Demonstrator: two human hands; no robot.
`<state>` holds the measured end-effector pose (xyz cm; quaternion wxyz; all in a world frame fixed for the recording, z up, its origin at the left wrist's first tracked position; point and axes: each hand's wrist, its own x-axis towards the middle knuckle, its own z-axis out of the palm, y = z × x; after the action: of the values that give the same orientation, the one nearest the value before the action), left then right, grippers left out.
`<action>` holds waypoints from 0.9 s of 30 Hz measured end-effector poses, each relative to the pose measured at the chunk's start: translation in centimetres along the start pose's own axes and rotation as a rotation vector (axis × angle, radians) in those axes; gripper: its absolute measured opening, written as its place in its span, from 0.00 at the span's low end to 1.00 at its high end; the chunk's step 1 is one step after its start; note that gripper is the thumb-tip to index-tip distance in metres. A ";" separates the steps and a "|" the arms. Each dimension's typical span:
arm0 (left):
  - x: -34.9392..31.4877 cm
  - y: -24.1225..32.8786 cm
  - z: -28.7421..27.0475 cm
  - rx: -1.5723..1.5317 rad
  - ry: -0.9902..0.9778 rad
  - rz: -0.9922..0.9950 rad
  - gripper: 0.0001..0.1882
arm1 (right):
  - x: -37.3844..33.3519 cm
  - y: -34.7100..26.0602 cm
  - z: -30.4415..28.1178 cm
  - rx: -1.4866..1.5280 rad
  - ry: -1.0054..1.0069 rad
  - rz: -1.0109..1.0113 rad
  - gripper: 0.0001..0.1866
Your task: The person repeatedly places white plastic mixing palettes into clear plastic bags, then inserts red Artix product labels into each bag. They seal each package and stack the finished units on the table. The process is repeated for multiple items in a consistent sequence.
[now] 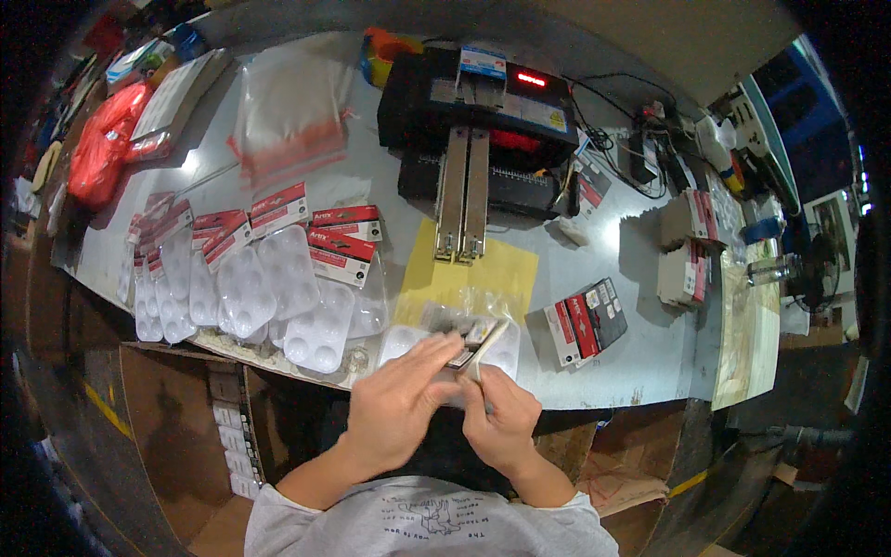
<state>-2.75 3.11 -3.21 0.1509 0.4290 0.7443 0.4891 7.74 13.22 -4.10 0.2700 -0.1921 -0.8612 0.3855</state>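
In front of me, my right hand [501, 418] is closed on a small folded header card [480, 347], gripping it between thumb and fingers. My left hand [399, 399] has its fingers stretched out, the slightly blurred tips touching the card's left side. Below and behind the card is a white plastic paint palette [399, 342] in clear film, partly covered by my hands. A yellow sheet [469, 278] lies just beyond it. To the left, several bagged white palettes [320, 330] with red and black header cards [342, 255] overlap in a pile.
A black machine [478, 102] with a red display and metal rails [461, 200] stands at the back. Right of my hands is a stack of header cards [587, 323]; more stacks [684, 274] stand farther right. Clear bags [292, 102] lie at the back left, near a red plastic bundle [107, 148].
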 end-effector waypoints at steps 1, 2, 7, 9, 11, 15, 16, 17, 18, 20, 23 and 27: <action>-0.1 0.3 0.3 0.050 -0.008 0.030 0.27 | 0.0 -0.2 0.2 -0.064 -0.012 -0.051 0.08; -0.1 0.6 0.7 0.101 0.020 0.052 0.32 | 0.2 -0.4 0.4 -0.112 0.016 -0.102 0.11; -0.6 1.2 0.7 -0.203 -0.007 -0.178 0.31 | 0.9 -2.3 0.1 -0.113 -0.210 -0.153 0.24; -0.6 1.1 0.3 -0.106 0.099 -0.158 0.17 | 1.2 -2.6 -1.6 -0.302 -0.322 -0.278 0.25; -0.8 0.9 -0.5 -0.099 0.058 -0.247 0.11 | 1.8 -2.3 -2.8 -0.317 -0.190 -0.392 0.24; -0.9 1.3 -0.7 -0.043 0.025 -0.145 0.07 | 2.5 -1.7 -3.3 -0.340 -0.045 -0.478 0.23; -0.9 1.3 -0.7 -0.052 0.009 -0.099 0.06 | 2.6 -1.6 -3.3 -0.344 -0.050 -0.490 0.23; -0.8 1.4 -0.7 -0.019 0.011 -0.049 0.06 | 2.6 -1.5 -3.3 -0.343 -0.056 -0.506 0.23; -0.8 1.5 -0.8 0.015 -0.004 -0.015 0.05 | 2.7 -1.4 -3.3 -0.336 -0.080 -0.516 0.23; -0.7 1.4 -0.8 0.070 -0.031 0.026 0.05 | 2.8 -1.3 -3.4 -0.312 -0.122 -0.546 0.23; -0.6 1.1 -0.9 0.117 -0.066 0.086 0.05 | 2.8 -1.1 -3.6 -0.323 -0.185 -0.529 0.22; -0.7 0.4 -1.0 0.140 -0.115 0.163 0.05 | 2.6 -1.0 -3.3 -0.331 -0.139 -0.573 0.17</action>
<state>-2.80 2.06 -2.51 0.1228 0.5247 0.7295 0.4212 7.63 15.80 -0.67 0.2730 0.0433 -0.9475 0.1609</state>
